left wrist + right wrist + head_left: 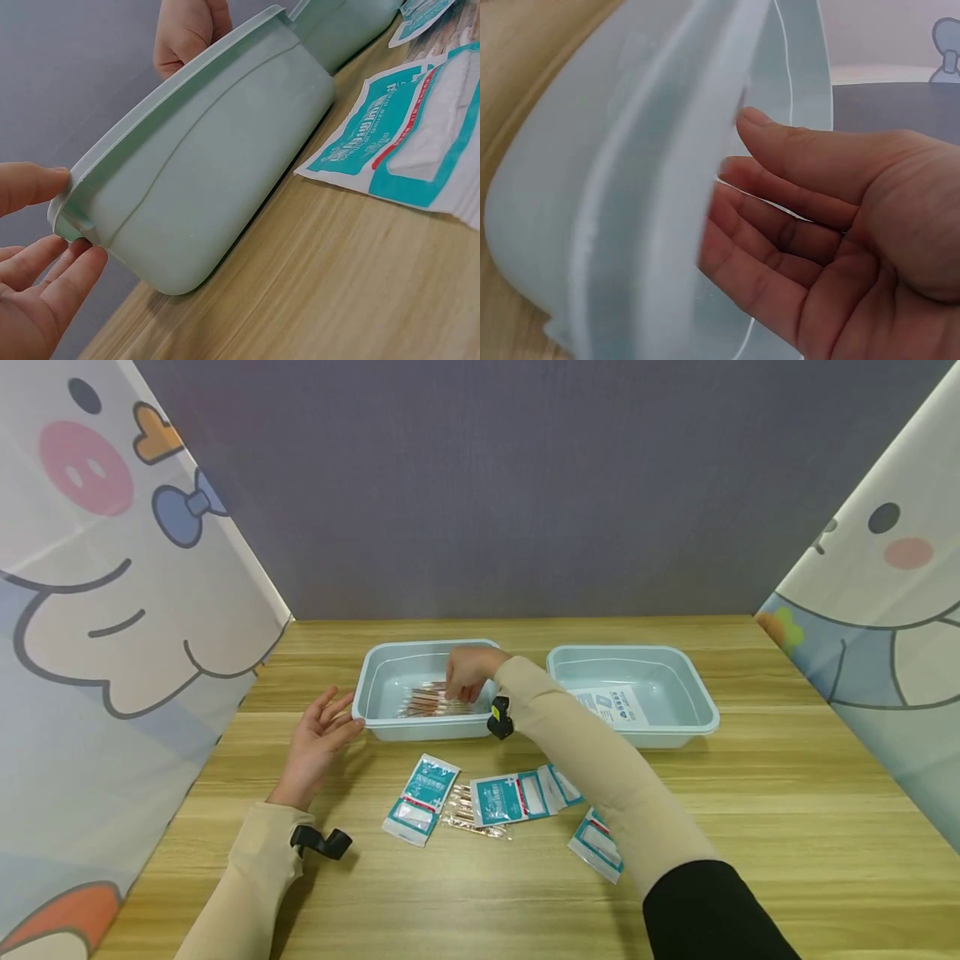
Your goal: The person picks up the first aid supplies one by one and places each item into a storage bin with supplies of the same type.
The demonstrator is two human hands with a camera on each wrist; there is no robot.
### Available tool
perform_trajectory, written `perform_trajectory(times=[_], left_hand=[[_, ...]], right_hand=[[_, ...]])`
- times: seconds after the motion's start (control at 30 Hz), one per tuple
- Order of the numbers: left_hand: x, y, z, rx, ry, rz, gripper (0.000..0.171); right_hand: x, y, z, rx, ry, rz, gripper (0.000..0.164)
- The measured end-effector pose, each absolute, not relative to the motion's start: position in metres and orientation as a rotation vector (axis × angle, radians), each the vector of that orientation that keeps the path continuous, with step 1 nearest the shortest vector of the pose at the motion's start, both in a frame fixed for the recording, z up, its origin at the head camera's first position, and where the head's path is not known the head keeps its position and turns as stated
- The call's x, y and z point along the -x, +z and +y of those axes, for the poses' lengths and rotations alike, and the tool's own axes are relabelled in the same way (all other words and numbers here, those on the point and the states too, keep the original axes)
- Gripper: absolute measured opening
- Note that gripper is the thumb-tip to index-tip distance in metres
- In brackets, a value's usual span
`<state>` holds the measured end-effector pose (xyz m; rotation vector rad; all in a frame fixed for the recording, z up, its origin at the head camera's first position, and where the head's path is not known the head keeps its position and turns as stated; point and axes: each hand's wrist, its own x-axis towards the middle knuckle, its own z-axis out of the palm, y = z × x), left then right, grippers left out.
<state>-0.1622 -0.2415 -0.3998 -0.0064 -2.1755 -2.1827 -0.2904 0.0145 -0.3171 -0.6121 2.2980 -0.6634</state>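
Observation:
At the left end of the pale blue plastic basin (431,728), my left hand (315,747) pinches the rim, thumb on top and fingers beneath, as the left wrist view shows. My right hand (472,672) reaches down into the same basin, fingers bent over several clear packets of cotton swabs (427,700) with brown sticks. From the right wrist, the fingertips of that hand (802,210) are hidden behind the basin's near rim (682,172), so I cannot tell whether they hold a packet.
A second pale blue basin (663,737) stands to the right, with a white, blue-printed packet (618,706) inside. In front lie several teal-and-white packets (422,797) with white contents in their windows. Another clear swab packet (480,831) lies among them. A grey panel (525,493) rises behind the table.

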Motion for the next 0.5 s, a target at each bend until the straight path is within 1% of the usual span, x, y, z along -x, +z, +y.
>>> perform_trajectory(times=[0.5], left_hand=[[0.1617,-0.3998,-0.2417,-0.001,-2.196,-2.172,0.079]], right_hand=[[0.2911,-0.3146,0.0181,0.637,-0.772,2.280,0.023]])
